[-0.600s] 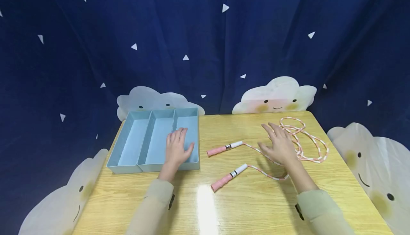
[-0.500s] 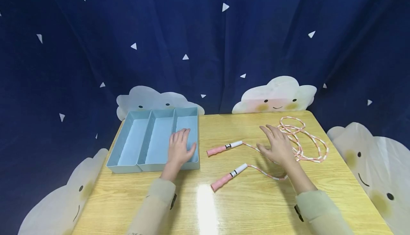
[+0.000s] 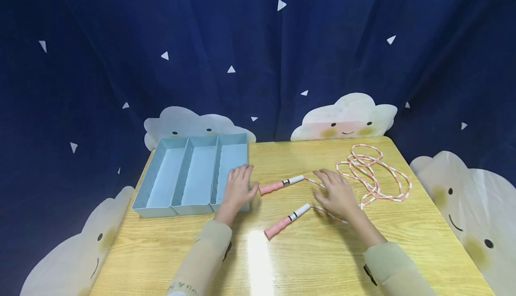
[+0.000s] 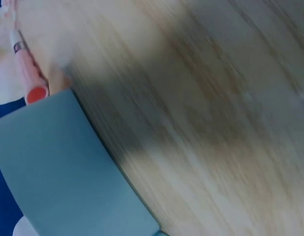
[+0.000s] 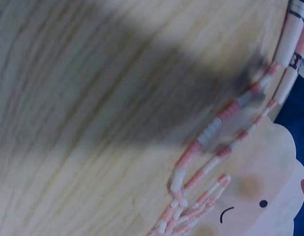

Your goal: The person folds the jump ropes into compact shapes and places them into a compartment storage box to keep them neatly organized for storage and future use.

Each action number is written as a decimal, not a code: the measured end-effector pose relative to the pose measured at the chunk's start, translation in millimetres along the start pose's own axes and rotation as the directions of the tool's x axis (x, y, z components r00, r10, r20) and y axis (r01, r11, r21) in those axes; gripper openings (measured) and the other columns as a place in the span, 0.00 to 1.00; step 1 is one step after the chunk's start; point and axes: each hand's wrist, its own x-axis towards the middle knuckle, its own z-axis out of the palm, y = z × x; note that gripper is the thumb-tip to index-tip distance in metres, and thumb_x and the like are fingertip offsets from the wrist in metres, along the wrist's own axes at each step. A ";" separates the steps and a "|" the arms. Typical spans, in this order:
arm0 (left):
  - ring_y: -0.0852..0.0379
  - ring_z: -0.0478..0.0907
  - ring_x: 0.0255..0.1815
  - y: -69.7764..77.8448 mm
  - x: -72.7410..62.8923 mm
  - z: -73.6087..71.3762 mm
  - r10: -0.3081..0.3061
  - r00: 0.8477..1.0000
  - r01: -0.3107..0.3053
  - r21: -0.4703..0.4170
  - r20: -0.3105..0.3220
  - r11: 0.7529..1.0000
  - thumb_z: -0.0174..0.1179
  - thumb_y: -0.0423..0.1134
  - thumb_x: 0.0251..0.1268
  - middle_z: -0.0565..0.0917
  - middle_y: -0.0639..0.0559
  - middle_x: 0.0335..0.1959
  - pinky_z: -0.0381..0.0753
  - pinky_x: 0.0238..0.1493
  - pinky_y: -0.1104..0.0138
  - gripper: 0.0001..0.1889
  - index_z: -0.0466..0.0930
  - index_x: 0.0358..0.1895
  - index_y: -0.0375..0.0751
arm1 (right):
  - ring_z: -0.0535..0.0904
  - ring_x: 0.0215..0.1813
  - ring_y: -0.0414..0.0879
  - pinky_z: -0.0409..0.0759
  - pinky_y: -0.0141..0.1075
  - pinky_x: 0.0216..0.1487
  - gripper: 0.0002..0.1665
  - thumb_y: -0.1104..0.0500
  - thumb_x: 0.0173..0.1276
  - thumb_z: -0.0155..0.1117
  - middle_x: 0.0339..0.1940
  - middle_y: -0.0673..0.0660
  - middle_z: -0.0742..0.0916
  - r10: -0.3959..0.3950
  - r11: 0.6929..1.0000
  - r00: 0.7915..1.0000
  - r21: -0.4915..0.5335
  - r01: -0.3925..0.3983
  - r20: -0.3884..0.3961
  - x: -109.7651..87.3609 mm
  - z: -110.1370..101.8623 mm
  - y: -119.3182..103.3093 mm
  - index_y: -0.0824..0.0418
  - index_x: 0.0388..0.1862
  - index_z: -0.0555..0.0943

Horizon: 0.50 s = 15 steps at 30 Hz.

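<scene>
A jump rope lies on the wooden table, its beaded pink-and-white cord (image 3: 393, 170) looped at the right. Its two pink-and-white handles, the farther one (image 3: 278, 186) and the nearer one (image 3: 284, 223), point toward the blue organizer box. My right hand (image 3: 338, 194), fingers spread and holding nothing, hovers above the cord beside the handles' white ends. My left hand (image 3: 238, 191) overlaps the near right corner of the box (image 3: 155, 212) in the head view, fingers extended, nothing held. The left wrist view shows the box's outer wall (image 4: 73, 167) and one handle (image 4: 29, 73); the right wrist view shows beaded cord (image 5: 210, 132).
Three long compartments divide the box at the table's left. A dark blue curtain (image 3: 258, 40) with white triangles and cloud faces hangs behind the table (image 3: 306, 260). Glare brightens the table's front middle.
Both hands have come closer together: the left hand moved right from over the box's right compartment, the right hand moved left and nearer the handles. The head view tilted slightly.
</scene>
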 end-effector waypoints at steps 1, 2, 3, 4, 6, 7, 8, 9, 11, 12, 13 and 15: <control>0.49 0.68 0.55 1.8 0.7 0.7 0.005 1.000 -0.005 0.009 0.014 1.000 0.52 0.50 0.58 0.72 0.46 0.53 0.64 0.58 0.56 0.26 0.67 0.57 0.39 | 0.65 0.61 0.60 0.64 0.59 0.58 0.39 0.47 0.57 0.62 0.60 0.61 0.70 -0.010 1.000 1.000 0.001 0.010 0.001 -0.3 2.5 -1.0 0.55 0.66 0.62; 0.49 0.67 0.55 3.9 1.5 1.2 0.008 0.999 -0.008 0.015 0.036 1.000 0.51 0.51 0.58 0.72 0.46 0.54 0.64 0.58 0.56 0.26 0.67 0.57 0.39 | 0.66 0.61 0.60 0.65 0.59 0.58 0.38 0.47 0.57 0.62 0.60 0.61 0.71 -0.021 1.000 1.000 -0.003 0.021 0.000 -0.6 5.1 -1.8 0.55 0.65 0.63; 0.50 0.67 0.56 5.9 2.6 2.0 0.009 0.998 -0.010 0.022 0.059 1.000 0.50 0.51 0.59 0.71 0.46 0.54 0.63 0.59 0.56 0.27 0.66 0.58 0.40 | 0.67 0.60 0.60 0.66 0.58 0.56 0.38 0.48 0.57 0.62 0.59 0.61 0.72 -0.032 0.999 0.999 -0.001 0.032 -0.004 -0.7 7.2 -3.0 0.55 0.65 0.63; 0.50 0.66 0.56 7.9 3.7 2.7 0.009 0.997 -0.011 0.030 0.083 0.999 0.50 0.51 0.60 0.71 0.47 0.55 0.63 0.59 0.56 0.27 0.65 0.59 0.40 | 0.67 0.59 0.60 0.66 0.58 0.56 0.37 0.47 0.57 0.62 0.58 0.61 0.72 -0.040 0.999 0.999 0.000 0.040 -0.006 -0.9 9.4 -4.0 0.55 0.65 0.64; 0.51 0.65 0.57 12.4 6.1 4.3 0.011 0.992 -0.016 0.036 0.123 0.999 0.49 0.52 0.61 0.70 0.48 0.56 0.62 0.61 0.57 0.27 0.65 0.60 0.41 | 0.69 0.58 0.60 0.68 0.57 0.55 0.37 0.48 0.56 0.63 0.57 0.61 0.74 -0.054 0.999 0.998 0.002 0.054 -0.013 -1.4 13.2 -6.5 0.54 0.64 0.65; 0.51 0.65 0.57 14.5 7.3 5.5 0.014 0.991 -0.020 0.040 0.136 0.999 0.49 0.52 0.61 0.70 0.48 0.56 0.61 0.61 0.57 0.27 0.64 0.60 0.41 | 0.70 0.57 0.60 0.68 0.58 0.54 0.37 0.48 0.56 0.63 0.56 0.61 0.74 -0.058 0.998 0.998 0.006 0.058 -0.013 -1.8 15.1 -7.7 0.54 0.64 0.65; 0.51 0.65 0.57 16.7 8.7 7.2 0.018 0.990 -0.023 0.037 0.143 0.999 0.50 0.52 0.61 0.70 0.48 0.56 0.61 0.61 0.57 0.27 0.65 0.60 0.41 | 0.70 0.57 0.60 0.68 0.58 0.54 0.37 0.48 0.55 0.64 0.56 0.61 0.74 -0.063 0.998 0.998 0.006 0.063 -0.015 -2.2 16.8 -9.1 0.54 0.64 0.66; 0.51 0.66 0.57 18.9 9.9 8.8 0.021 0.990 -0.025 0.027 0.142 0.999 0.51 0.51 0.61 0.70 0.48 0.55 0.61 0.61 0.56 0.26 0.65 0.60 0.41 | 0.71 0.56 0.60 0.68 0.58 0.54 0.37 0.49 0.55 0.65 0.55 0.61 0.75 -0.068 0.998 0.998 0.009 0.068 -0.017 -2.7 18.3 -10.4 0.54 0.64 0.66; 0.51 0.66 0.57 23.3 12.3 12.2 0.034 0.990 -0.036 0.017 0.134 0.999 0.53 0.50 0.60 0.71 0.48 0.54 0.62 0.60 0.56 0.26 0.66 0.59 0.41 | 0.71 0.56 0.59 0.69 0.58 0.54 0.38 0.49 0.54 0.66 0.55 0.61 0.75 -0.080 0.997 0.997 0.007 0.080 -0.012 -4.1 21.6 -12.9 0.55 0.63 0.66; 0.51 0.67 0.56 25.5 13.3 13.8 0.040 0.991 -0.042 0.010 0.131 0.999 0.53 0.50 0.59 0.71 0.48 0.54 0.62 0.60 0.56 0.26 0.67 0.59 0.41 | 0.71 0.56 0.59 0.68 0.58 0.55 0.38 0.49 0.54 0.67 0.55 0.61 0.75 -0.085 0.996 0.996 0.007 0.085 -0.005 -4.9 23.4 -13.8 0.55 0.63 0.66; 0.51 0.67 0.56 27.7 14.3 15.5 0.046 0.991 -0.048 0.008 0.128 0.999 0.54 0.49 0.59 0.72 0.49 0.53 0.62 0.60 0.57 0.25 0.67 0.58 0.41 | 0.71 0.56 0.59 0.68 0.58 0.55 0.38 0.50 0.54 0.67 0.55 0.61 0.75 -0.091 0.996 0.996 0.011 0.091 0.000 -5.7 24.9 -14.9 0.56 0.63 0.67; 0.52 0.68 0.55 32.1 16.1 17.9 0.061 0.990 -0.061 0.003 0.127 0.998 0.54 0.49 0.60 0.73 0.49 0.52 0.63 0.59 0.57 0.24 0.68 0.57 0.41 | 0.70 0.58 0.59 0.68 0.58 0.56 0.37 0.50 0.54 0.66 0.56 0.61 0.74 -0.100 0.995 0.995 0.010 0.100 0.017 -7.0 28.3 -16.5 0.57 0.62 0.67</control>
